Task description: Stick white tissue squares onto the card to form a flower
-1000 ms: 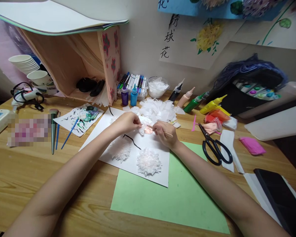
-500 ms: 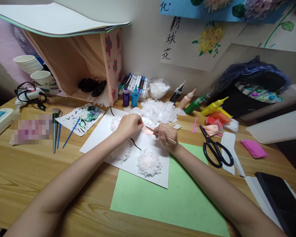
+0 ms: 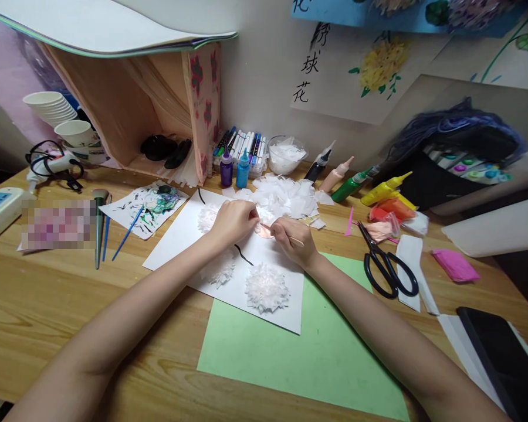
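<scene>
My right hand (image 3: 295, 241) grips a thin wooden stick (image 3: 295, 240), its far end pointing at my left fingertips. Above the white sheet (image 3: 273, 325), my left hand (image 3: 237, 224) is closed in a pinch, with a bit of white tissue paper (image 3: 257, 226) at its fingertips. Between the hands, a patch of peach paint or clay (image 3: 264, 232) lies on the sheet. A fluffy white paper flower (image 3: 267, 288) sits at the sheet's near side; two others are partly covered by my left hand and forearm. Behind the hands rises a heap of tissue pieces (image 3: 286, 196).
Green paper (image 3: 290, 369) lies under the sheet. Black-handled scissors (image 3: 385, 272) and a phone (image 3: 497, 346) are at right. Paint bottles (image 3: 347, 186) and a glass bowl (image 3: 286, 157) line the back. Brushes (image 3: 99, 228) and a paint-smeared paper (image 3: 152, 214) lie left.
The view has shifted slightly. My right hand has turned a little and drawn closer to my left, so less of the stick shows. My left hand keeps its pinch over the sheet.
</scene>
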Motion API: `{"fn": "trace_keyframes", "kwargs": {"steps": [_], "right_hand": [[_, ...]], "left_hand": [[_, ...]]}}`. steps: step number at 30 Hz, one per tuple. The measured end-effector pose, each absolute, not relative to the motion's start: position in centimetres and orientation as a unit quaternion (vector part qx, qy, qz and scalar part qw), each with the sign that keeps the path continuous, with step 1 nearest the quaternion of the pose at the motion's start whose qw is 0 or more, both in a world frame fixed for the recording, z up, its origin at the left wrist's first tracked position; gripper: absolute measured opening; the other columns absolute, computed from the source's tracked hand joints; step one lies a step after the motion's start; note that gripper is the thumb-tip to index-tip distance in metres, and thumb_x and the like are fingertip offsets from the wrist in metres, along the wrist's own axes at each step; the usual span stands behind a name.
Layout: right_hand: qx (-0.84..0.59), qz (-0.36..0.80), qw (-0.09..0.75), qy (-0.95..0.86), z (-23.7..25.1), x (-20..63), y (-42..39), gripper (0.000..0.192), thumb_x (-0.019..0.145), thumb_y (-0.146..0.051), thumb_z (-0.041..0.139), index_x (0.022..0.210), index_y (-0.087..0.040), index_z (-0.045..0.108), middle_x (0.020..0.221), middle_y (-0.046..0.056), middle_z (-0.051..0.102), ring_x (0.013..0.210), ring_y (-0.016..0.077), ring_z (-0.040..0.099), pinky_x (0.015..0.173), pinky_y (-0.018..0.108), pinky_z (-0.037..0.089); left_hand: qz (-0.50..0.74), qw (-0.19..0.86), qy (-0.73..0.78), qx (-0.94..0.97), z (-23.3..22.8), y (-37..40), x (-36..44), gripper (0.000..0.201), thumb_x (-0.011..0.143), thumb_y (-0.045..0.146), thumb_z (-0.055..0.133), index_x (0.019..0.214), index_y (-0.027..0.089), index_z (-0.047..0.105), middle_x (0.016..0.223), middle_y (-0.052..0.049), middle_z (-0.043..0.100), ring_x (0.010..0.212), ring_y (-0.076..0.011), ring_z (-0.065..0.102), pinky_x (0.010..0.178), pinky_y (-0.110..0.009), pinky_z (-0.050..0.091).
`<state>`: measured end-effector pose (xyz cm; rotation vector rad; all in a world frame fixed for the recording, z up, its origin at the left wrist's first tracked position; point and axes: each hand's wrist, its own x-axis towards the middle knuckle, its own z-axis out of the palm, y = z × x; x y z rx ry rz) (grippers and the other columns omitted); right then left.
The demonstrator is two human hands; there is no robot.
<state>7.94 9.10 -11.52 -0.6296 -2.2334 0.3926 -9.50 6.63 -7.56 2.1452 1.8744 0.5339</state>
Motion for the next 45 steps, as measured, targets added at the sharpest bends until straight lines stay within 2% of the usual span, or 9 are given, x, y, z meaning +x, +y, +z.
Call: {"fn": "trace_keyframes", "kwargs": {"steps": [4, 11, 15, 23, 29, 34, 37, 41, 45], "right_hand": [[-0.303, 0.192, 0.392, -0.847, -11.1, 7.5, 8.9, 0.045, 0.095, -0.040, 0.029, 0.057, -0.021, 0.045, 0.051, 0.001, 0.050, 0.049, 0.0123, 0.047, 0.053, 0.027, 0.035], [-0.405, 0.433, 0.451, -0.668, -10.8, 6.8, 9.1, 0.039, 0.084, -0.050, 0.050, 0.060, -0.020, 0.050, 0.046, -0.002, 0.056, 0.041, 0.0108, 0.050, 0.044, 0.023, 0.037], [-0.395, 0.479, 0.458, -0.637, -11.0, 7.1, 9.5, 0.038, 0.083, -0.051, 0.052, 0.062, -0.019, 0.055, 0.049, -0.001, 0.058, 0.044, 0.0112, 0.052, 0.045, 0.023, 0.039], [-0.345, 0.484, 0.414, -0.690, -11.4, 8.4, 9.7, 0.039, 0.085, -0.047, 0.050, 0.061, -0.018, 0.054, 0.056, -0.001, 0.057, 0.053, 0.0110, 0.053, 0.051, 0.023, 0.041], [-0.311, 0.444, 0.281, -0.792, -9.1, 10.0, 9.4, 0.027, 0.081, -0.041, 0.059, 0.070, -0.017, 0.058, 0.065, -0.001, 0.061, 0.058, 0.0104, 0.054, 0.051, 0.021, 0.038], [-0.233, 0.449, 0.171, -0.846, -7.2, 10.6, 10.4, 0.017, 0.082, -0.035, 0.060, 0.089, -0.020, 0.065, 0.088, 0.003, 0.070, 0.080, 0.0143, 0.063, 0.067, 0.025, 0.046], [-0.230, 0.440, 0.183, -0.849, -7.3, 10.0, 11.2, 0.018, 0.083, -0.034, 0.057, 0.090, -0.022, 0.069, 0.088, 0.005, 0.071, 0.078, 0.0145, 0.064, 0.066, 0.026, 0.048], [-0.249, 0.364, 0.232, -0.867, -8.0, 8.8, 11.8, 0.020, 0.087, -0.031, 0.054, 0.085, -0.023, 0.072, 0.078, 0.005, 0.068, 0.070, 0.0139, 0.059, 0.061, 0.027, 0.045], [-0.241, 0.302, 0.243, -0.890, -8.4, 7.8, 11.1, 0.028, 0.091, -0.026, 0.045, 0.078, -0.020, 0.069, 0.076, 0.005, 0.067, 0.073, 0.0145, 0.056, 0.070, 0.029, 0.043]], "left_hand": [[0.180, 0.118, 0.642, 0.736, -7.6, 6.7, -9.4, 0.016, 0.078, 0.024, 0.052, 0.076, 0.017, 0.067, 0.079, -0.004, 0.069, 0.073, -0.0184, 0.059, 0.067, -0.029, 0.039], [0.148, 0.019, 0.668, 0.729, -6.3, 8.0, -12.5, 0.029, 0.086, 0.020, 0.037, 0.095, 0.018, 0.065, 0.100, -0.008, 0.067, 0.097, -0.0240, 0.055, 0.079, -0.034, 0.036], [0.089, 0.036, 0.668, 0.738, -5.9, 8.9, -15.5, 0.035, 0.089, 0.025, 0.029, 0.093, 0.019, 0.064, 0.100, -0.009, 0.067, 0.097, -0.0236, 0.056, 0.080, -0.033, 0.036], [0.056, 0.108, 0.638, 0.761, -5.7, 8.6, -17.1, 0.040, 0.089, 0.034, 0.027, 0.081, 0.019, 0.063, 0.089, -0.006, 0.067, 0.087, -0.0197, 0.058, 0.080, -0.029, 0.037], [0.083, 0.140, 0.636, 0.755, -5.8, 5.1, -16.8, 0.036, 0.090, 0.033, 0.027, 0.079, 0.020, 0.058, 0.082, -0.004, 0.067, 0.077, -0.0187, 0.058, 0.076, -0.030, 0.037], [0.115, 0.128, 0.636, 0.753, -7.0, 1.7, -15.6, 0.035, 0.091, 0.037, 0.028, 0.078, 0.020, 0.056, 0.079, -0.006, 0.063, 0.076, -0.0201, 0.055, 0.073, -0.031, 0.040], [0.165, 0.143, 0.616, 0.757, -7.3, 1.3, -15.2, 0.037, 0.092, 0.037, 0.029, 0.087, 0.019, 0.061, 0.092, -0.008, 0.063, 0.089, -0.0207, 0.055, 0.083, -0.032, 0.040], [0.209, 0.281, 0.537, 0.767, -7.3, 2.5, -16.0, 0.042, 0.094, 0.038, 0.027, 0.103, 0.022, 0.065, 0.111, -0.005, 0.063, 0.103, -0.0171, 0.055, 0.094, -0.028, 0.038], [0.218, 0.337, 0.492, 0.772, -7.8, 3.8, -17.2, 0.043, 0.094, 0.039, 0.028, 0.107, 0.023, 0.066, 0.114, -0.003, 0.064, 0.105, -0.0169, 0.057, 0.097, -0.029, 0.038]]}}
